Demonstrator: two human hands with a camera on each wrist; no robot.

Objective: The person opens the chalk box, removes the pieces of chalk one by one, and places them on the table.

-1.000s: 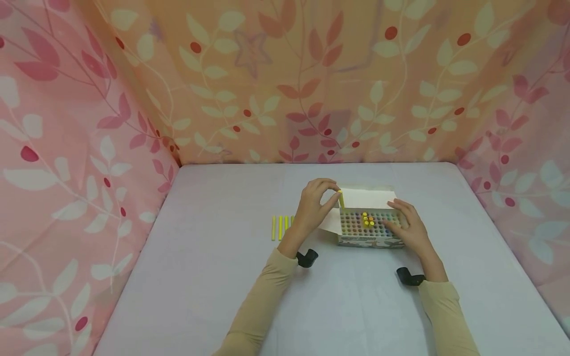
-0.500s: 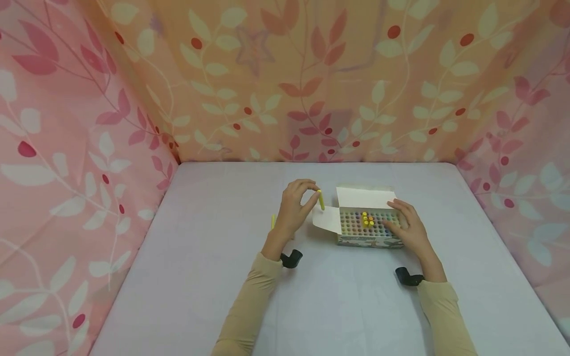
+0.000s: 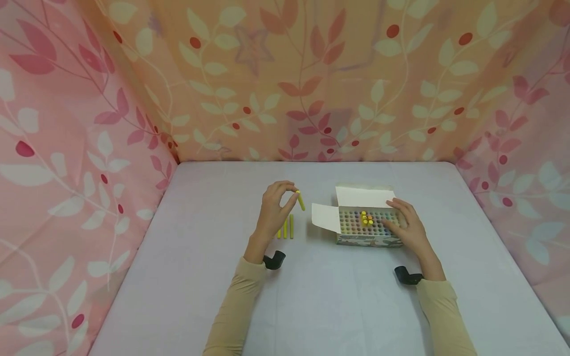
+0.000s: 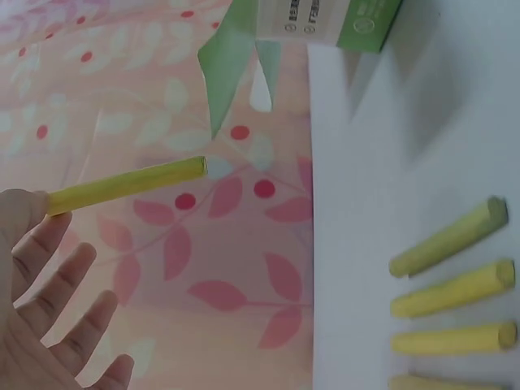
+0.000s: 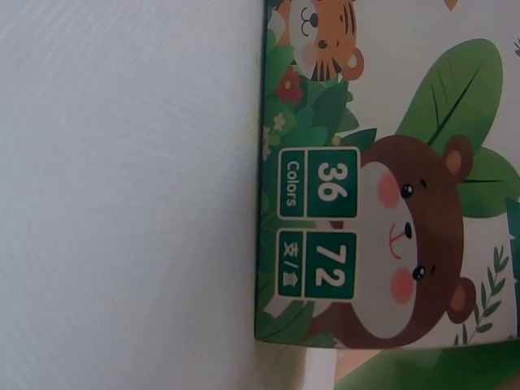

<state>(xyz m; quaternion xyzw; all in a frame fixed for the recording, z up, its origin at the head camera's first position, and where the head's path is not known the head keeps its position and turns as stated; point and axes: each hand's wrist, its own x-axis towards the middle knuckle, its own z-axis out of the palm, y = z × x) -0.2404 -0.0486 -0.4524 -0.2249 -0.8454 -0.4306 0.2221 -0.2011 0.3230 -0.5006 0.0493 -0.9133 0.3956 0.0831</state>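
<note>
My left hand pinches a yellow chalk stick between thumb and forefinger, lifted above the table. The left wrist view shows that stick jutting from the fingertips. Just below the hand, several yellow sticks lie side by side on the table; in the wrist view the row is at the lower right. An open box of coloured chalk stands to the right, flaps up. My right hand rests on its right part with fingers laid over the chalk ends. The right wrist view shows the box's printed side.
A pale lilac table carries everything. Patterned pink and orange fabric walls close it in at the back and both sides. Black wrist camera mounts sit at each wrist.
My left hand has carried the yellow stick leftward, away from the box, to above the row of sticks on the table. The right hand stays on the box.
</note>
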